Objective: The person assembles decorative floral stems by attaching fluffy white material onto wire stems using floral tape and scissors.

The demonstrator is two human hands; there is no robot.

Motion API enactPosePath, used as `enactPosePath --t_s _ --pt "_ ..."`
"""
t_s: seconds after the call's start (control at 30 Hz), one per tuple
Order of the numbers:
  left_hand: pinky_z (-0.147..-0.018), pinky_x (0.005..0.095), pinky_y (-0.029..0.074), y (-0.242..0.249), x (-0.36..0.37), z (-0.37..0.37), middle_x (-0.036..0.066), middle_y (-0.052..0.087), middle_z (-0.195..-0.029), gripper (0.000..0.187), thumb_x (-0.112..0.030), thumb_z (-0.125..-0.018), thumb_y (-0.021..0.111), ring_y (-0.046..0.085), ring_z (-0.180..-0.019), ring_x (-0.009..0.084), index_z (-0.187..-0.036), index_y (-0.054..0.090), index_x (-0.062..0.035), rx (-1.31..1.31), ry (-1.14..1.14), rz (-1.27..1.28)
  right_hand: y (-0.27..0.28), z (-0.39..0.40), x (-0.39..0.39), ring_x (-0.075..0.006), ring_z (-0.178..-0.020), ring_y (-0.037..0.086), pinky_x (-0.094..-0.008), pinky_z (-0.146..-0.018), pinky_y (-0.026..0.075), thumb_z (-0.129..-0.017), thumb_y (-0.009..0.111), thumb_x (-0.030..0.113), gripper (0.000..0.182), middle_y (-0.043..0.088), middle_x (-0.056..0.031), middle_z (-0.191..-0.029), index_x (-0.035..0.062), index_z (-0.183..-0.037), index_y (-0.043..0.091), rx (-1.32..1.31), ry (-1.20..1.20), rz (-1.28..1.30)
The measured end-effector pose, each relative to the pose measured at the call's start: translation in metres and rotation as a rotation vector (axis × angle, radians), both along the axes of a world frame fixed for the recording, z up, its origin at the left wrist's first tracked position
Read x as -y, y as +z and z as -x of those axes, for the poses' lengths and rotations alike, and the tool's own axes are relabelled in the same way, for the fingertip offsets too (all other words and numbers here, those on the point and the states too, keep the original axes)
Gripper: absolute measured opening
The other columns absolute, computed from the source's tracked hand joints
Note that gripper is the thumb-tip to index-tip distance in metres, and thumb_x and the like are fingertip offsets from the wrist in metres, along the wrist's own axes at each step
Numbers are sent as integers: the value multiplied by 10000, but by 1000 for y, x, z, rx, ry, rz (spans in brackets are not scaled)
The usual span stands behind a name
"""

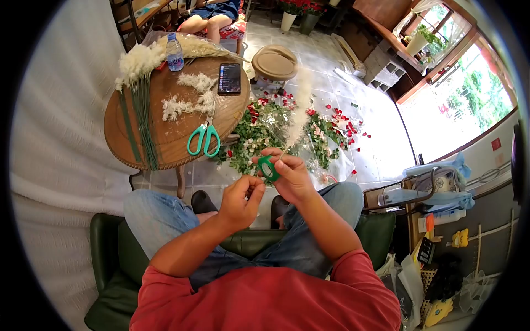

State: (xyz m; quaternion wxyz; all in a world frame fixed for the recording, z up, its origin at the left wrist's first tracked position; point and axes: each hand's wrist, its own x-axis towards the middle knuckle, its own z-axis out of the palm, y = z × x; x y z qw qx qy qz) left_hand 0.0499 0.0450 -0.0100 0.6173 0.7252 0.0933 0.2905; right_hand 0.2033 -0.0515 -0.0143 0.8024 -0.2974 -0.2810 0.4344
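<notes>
My right hand [292, 177] is closed around a roll of green floral tape [268, 168], in front of my lap. A fluffy white dried-grass plume [298, 113] rises from the same fingers on a thin stem, leaning slightly right. Close by on the left, my left hand [241, 201] is closed in a pinch just below the roll. What lies between its fingertips is too small to make out. Green-handled scissors [204, 139] rest at the near edge of the round wooden table [118, 132], their blades among loose white fluff [190, 102].
White plumes on green stems [143, 110], a water bottle [174, 52] and a phone [229, 78] lie or stand on the table. Cut roses and leaves [256, 129] cover the floor near a stool [274, 62]. Another person's legs [207, 25] show beyond the table.
</notes>
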Motion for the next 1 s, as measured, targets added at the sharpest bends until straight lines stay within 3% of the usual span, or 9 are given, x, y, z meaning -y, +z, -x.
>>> enactPosePath --t_s 0.1,0.17,0.3,0.5,0.6,0.67,0.8,0.87,1.0 --pt "-558 254 459 -1 2 -1 43 605 -736 68 -54 -970 624 560 -636 75 -963 593 6 29 49 -81 0 -1 0 -314 -1188 615 -438 -999 494 -994 616 118 191 600 -143 -1309 -14 -1086 718 59 -32 55" --pt "-543 249 453 -5 1 -3 46 603 -719 58 -36 -959 632 568 -630 65 -981 603 10 131 131 -150 6 1 -2 -270 -1197 604 -398 -1016 473 -1007 598 126 218 603 -141 -1312 -14 -1140 698 391 -131 198" --pt "-546 221 432 -5 0 -1 15 607 -748 85 -58 -987 597 535 -617 55 -1000 605 25 81 114 -61 14 16 -5 -235 -1207 586 -371 -1039 450 -1018 584 145 257 605 -141 -1312 -25 -1194 663 161 -70 166" --pt "-530 232 402 -10 5 1 -2 547 -719 110 -82 -1014 557 482 -600 45 -1007 606 16 -24 -198 536 -3 12 -6 -293 -1217 581 -424 -1017 479 -1005 609 189 255 572 -175 -1351 -3 -1165 658 215 -71 99" --pt "-529 222 394 -5 5 -3 -11 524 -704 85 -68 -1001 576 489 -623 34 -1009 606 10 -13 -33 335 -8 7 -4 -292 -1199 590 -423 -1013 483 -1005 607 178 238 573 -171 -1347 -1 -1152 661 209 -104 93" --pt "-526 211 389 1 4 -4 -20 526 -706 62 -50 -982 601 492 -636 29 -1007 607 7 18 156 23 -18 4 -5 -280 -1200 587 -417 -1014 479 -1015 584 174 265 583 -155 -1331 -3 -1199 653 352 -163 150" --pt "-560 186 397 0 -1 -1 -24 556 -768 84 -18 -966 626 498 -661 22 -1044 601 3 113 180 -117 15 10 -4 -214 -1154 583 -347 -978 464 -1026 553 159 302 591 -126 -1300 6 -1273 639 647 -168 261" --pt "-529 191 380 -5 -2 -1 -15 554 -747 82 -42 -979 614 485 -621 24 -1043 590 3 84 126 109 19 10 -5 -209 -1118 584 -345 -931 480 -1038 528 190 360 604 -114 -1263 13 -1345 593 846 -234 216" --pt "-484 214 347 3 -4 1 -15 510 -691 90 -89 -1010 572 434 -556 33 -1033 572 -1 -38 6 371 11 6 -7 -251 -1078 602 -364 -897 490 -1027 543 208 342 616 -131 -1200 28 -1311 605 955 -315 252"
